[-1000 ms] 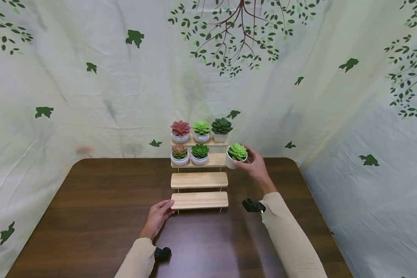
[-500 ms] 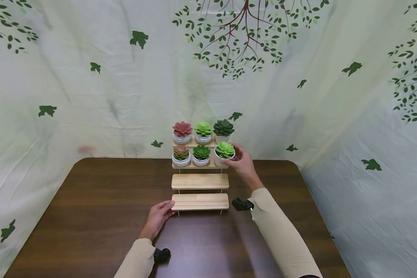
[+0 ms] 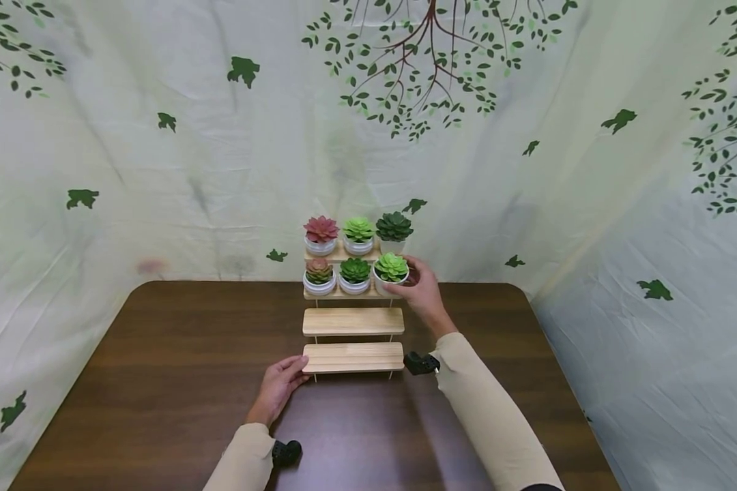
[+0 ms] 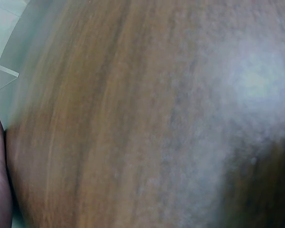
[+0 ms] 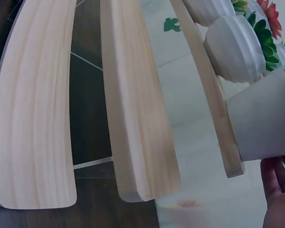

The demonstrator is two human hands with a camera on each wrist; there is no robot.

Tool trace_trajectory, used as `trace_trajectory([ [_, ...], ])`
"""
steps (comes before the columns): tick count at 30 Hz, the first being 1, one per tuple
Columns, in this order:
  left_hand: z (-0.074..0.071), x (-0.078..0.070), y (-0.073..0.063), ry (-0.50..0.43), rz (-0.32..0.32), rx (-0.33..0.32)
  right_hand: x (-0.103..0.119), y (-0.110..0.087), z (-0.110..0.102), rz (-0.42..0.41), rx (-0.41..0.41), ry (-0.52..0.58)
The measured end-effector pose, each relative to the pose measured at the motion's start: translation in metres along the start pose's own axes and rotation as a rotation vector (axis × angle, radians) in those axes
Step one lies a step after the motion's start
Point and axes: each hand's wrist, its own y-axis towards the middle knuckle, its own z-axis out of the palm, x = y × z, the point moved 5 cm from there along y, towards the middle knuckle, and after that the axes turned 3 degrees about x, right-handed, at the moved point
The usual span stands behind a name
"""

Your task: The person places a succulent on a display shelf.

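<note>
A tiered wooden display stand (image 3: 353, 358) stands on the table, its two lower steps bare. My right hand (image 3: 426, 293) grips a light green potted succulent (image 3: 391, 268) from the right side, at the right end of the second-highest step. In the right wrist view, the white pot's (image 5: 263, 118) base meets the step's edge. My left hand (image 3: 278, 385) pinches the left end of the lowest step. Beside the held pot sit a dark green succulent (image 3: 354, 271) and a reddish-green one (image 3: 319, 273). The left wrist view shows only tabletop and a hand's edge.
On the top step stand a red succulent (image 3: 321, 232), a bright green one (image 3: 359, 232) and a dark green one (image 3: 394, 228). The brown table (image 3: 209, 341) ends just behind the stand, against a leaf-printed cloth (image 3: 221, 150).
My right hand has carried the light green potted succulent leftward, from beside the stand onto the second-highest step next to the other two. The left hand has stayed on the lowest step.
</note>
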Motion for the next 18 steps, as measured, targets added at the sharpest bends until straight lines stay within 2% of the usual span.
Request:
trace_trajectory([
  [7, -0.003, -0.001, 0.000, 0.027, 0.042, 0.006, -0.006, -0.007, -0.001, -0.036, -0.005, -0.089],
  [12, -0.001, -0.002, 0.000, 0.064, 0.048, -0.010, -0.010, -0.023, -0.007, 0.013, -0.009, -0.149],
  [16, 0.004, -0.003, 0.001, 0.117, 0.065, -0.033, -0.011, -0.037, -0.017, 0.036, 0.019, -0.271],
  [18, 0.005, -0.005, 0.001, 0.174, 0.083, -0.054, -0.009, -0.043, -0.021, 0.022, 0.041, -0.360],
])
